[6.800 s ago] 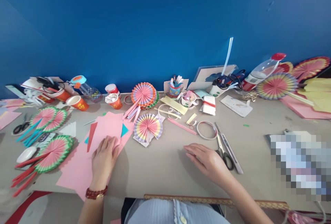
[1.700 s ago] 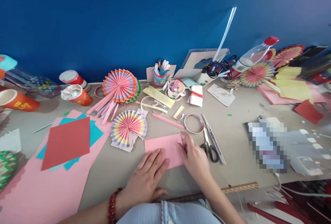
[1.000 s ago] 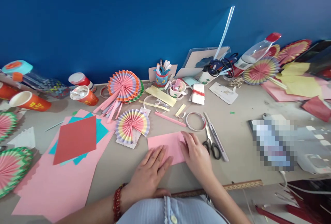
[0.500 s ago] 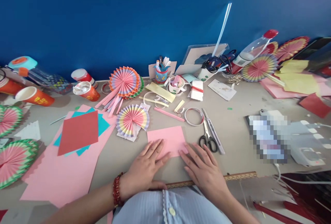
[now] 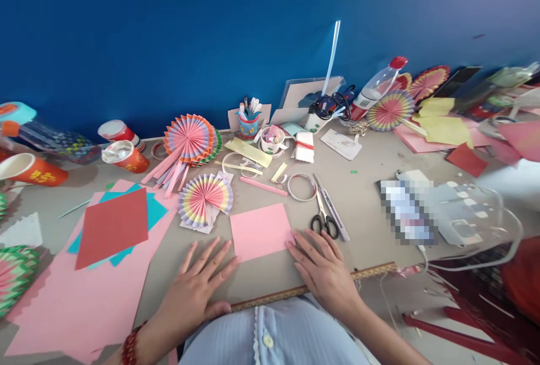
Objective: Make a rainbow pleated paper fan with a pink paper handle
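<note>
A pink sheet of paper (image 5: 261,231) lies flat on the table in front of me. My left hand (image 5: 196,280) rests palm down to its left with fingers spread, the fingertips just beside the sheet's lower left corner. At the sheet's right edge is my right hand (image 5: 323,261), its fingers stretched out and the fingertips at the edge. Neither hand grips anything. Close beyond my right fingers lie black-handled scissors (image 5: 324,224) and a slim grey cutter (image 5: 335,216). A pleated paper fan (image 5: 205,199) sits behind the sheet on the left.
Red paper (image 5: 113,227) tops blue and pink sheets on the left. Behind are a tape roll (image 5: 302,186), stacked pleated fans (image 5: 189,139), a pen cup (image 5: 248,125) and a plastic bottle (image 5: 377,88). A blurred phone (image 5: 407,213) with cables is at the right.
My left hand has slid off the pink sheet to the left, its fingers now spread. My right hand stays at the right edge. The view has turned slightly to the right.
</note>
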Demonstrator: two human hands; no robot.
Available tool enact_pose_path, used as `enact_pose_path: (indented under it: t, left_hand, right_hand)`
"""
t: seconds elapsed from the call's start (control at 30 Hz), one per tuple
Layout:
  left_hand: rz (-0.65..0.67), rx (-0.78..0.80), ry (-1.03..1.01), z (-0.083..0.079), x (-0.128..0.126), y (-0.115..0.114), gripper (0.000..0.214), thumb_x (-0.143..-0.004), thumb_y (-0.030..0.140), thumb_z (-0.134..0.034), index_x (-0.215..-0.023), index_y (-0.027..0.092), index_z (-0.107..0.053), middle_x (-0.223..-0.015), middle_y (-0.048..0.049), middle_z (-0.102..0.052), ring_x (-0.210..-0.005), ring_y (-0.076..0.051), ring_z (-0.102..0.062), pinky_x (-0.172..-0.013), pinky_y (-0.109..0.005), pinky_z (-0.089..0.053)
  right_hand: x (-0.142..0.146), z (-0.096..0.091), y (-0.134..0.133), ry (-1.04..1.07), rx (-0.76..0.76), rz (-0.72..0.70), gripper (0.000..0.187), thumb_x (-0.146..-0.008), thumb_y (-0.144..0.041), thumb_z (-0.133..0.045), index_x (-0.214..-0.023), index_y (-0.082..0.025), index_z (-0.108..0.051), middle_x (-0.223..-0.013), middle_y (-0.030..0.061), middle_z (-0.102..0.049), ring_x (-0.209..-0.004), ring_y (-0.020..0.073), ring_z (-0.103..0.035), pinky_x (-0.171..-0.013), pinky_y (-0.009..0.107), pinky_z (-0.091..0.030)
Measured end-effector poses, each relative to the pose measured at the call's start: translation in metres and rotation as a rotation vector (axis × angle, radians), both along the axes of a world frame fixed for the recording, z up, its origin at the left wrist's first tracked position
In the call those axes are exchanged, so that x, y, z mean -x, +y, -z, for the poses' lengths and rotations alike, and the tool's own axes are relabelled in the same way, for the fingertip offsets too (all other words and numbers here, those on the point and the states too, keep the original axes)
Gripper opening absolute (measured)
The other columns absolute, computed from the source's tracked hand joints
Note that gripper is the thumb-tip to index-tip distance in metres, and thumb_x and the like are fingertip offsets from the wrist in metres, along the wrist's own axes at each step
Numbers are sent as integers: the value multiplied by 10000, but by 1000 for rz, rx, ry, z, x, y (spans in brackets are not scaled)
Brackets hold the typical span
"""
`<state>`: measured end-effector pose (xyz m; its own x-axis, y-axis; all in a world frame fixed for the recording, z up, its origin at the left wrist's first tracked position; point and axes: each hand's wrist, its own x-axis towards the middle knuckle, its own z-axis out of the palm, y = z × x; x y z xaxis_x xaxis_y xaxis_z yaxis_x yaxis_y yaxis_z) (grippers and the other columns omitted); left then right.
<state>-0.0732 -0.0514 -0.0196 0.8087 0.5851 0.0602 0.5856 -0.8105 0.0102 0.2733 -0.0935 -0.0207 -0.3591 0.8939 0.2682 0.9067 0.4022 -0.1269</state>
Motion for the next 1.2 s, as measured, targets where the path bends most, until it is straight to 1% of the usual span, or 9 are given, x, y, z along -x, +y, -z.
enact_pose_path:
  t: [0.13,0.27,0.33,0.47,0.63,0.8,0.9,1.03,1.2]
  left_hand:
    - [-3,-44,-14,3,-1,-2,761,-920,752,-353,-1536,305,-387,-1622,-54,-347,-1502,-323,-248,-1217,-543,-40]
    - [21,-89,-2,3,-5,0,776,-918,748,-374,-1538,281,-388,-1610,-44,-370,-1500,-316,-251,-1224,-532,-23]
    - [30,-102,-9,4,-5,1,757,-928,727,-392,-1538,277,-389,-1605,-43,-379,-1500,-308,-257,-1228,-524,-21]
    - [14,-85,-22,2,-2,4,685,-962,643,-439,-1522,249,-417,-1603,-65,-379,-1492,-291,-291,-1234,-497,-72]
    - [-67,-2,-79,-12,-7,12,502,-1008,429,-490,-1452,196,-509,-1586,-88,-410,-1488,-283,-316,-1201,-476,-271]
    - [-38,48,-135,-17,-39,26,489,-1026,350,-457,-1483,176,-453,-1603,-118,-372,-1498,-272,-299,-1210,-492,-285]
    - [-56,52,-143,-11,-60,40,613,-1007,471,-471,-1528,161,-377,-1623,-167,-308,-1510,-307,-265,-1200,-529,-288]
    - [-91,18,-150,2,-75,57,772,-965,609,-461,-1545,115,-332,-1629,-210,-269,-1521,-335,-222,-1199,-536,-264]
    - [-41,-30,-174,14,-79,64,873,-935,686,-430,-1561,95,-286,-1620,-222,-281,-1528,-328,-199,-1209,-515,-248]
  right_hand:
    - [-4,1,-6,-38,-6,-11,433,-987,-227,-495,-1414,-254,-561,-1437,-13,-596,-1355,255,-457,-1179,456,-270]
    - [-26,1,-6,-31,-28,-9,388,-982,-212,-508,-1357,-220,-604,-1411,36,-616,-1325,274,-496,-1088,448,-401]
    - [-43,-2,3,28,-71,81,333,-993,-234,-497,-1293,-220,-641,-1341,69,-660,-1229,268,-572,-1009,420,-468]
    - [-73,-6,34,52,-45,375,347,-1011,-366,-460,-1249,-176,-625,-1126,115,-717,-998,285,-654,-841,415,-526]
    - [-81,2,66,29,11,486,282,-987,-415,-464,-990,-196,-642,-969,87,-698,-839,263,-654,-651,342,-476]
    - [-85,-1,71,25,-19,596,242,-978,-367,-444,-943,-207,-622,-856,66,-697,-736,253,-644,-564,325,-402]
    - [-80,-15,60,108,-66,465,243,-993,-374,-449,-1005,-204,-622,-903,84,-703,-797,252,-648,-676,350,-464]
    - [-60,-23,40,151,18,182,216,-1021,-321,-448,-1057,-208,-629,-991,91,-699,-909,239,-648,-794,350,-504]
    - [-47,-13,28,133,-4,202,228,-1021,-286,-443,-1042,-197,-652,-971,88,-700,-895,236,-657,-769,356,-529]
